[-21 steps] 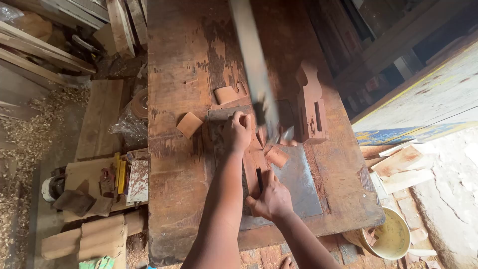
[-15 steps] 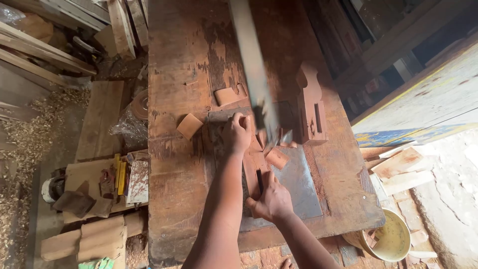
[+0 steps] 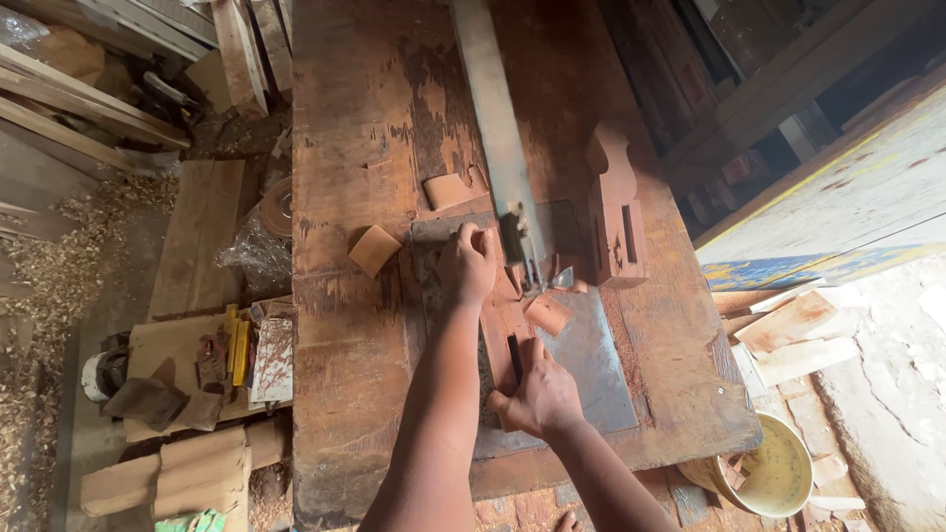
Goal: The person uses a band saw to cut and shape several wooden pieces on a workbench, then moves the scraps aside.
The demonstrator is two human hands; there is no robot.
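Head view: both hands (image 3: 537, 394) press a wooden piece (image 3: 501, 330).

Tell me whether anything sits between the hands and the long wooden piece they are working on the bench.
Nothing visible does. The left hand presses directly on the far end of the wooden piece, and the right hand grips its near end. The small wood offcut lies just beside it on the metal plate, apart from both hands.
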